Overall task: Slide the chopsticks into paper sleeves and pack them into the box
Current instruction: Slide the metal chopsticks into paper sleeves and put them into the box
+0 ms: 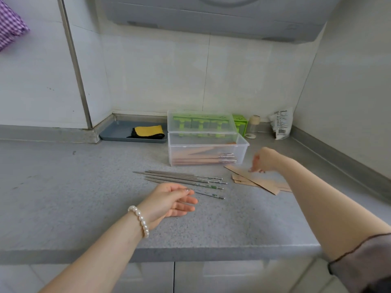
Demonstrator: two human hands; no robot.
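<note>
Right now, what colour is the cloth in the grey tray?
The cloth is yellow with a black edge, seen in the head view.

chopsticks (186,180) before box (243,142) | sleeves (258,180) right of chopsticks | tray (114,135) left of box
</note>
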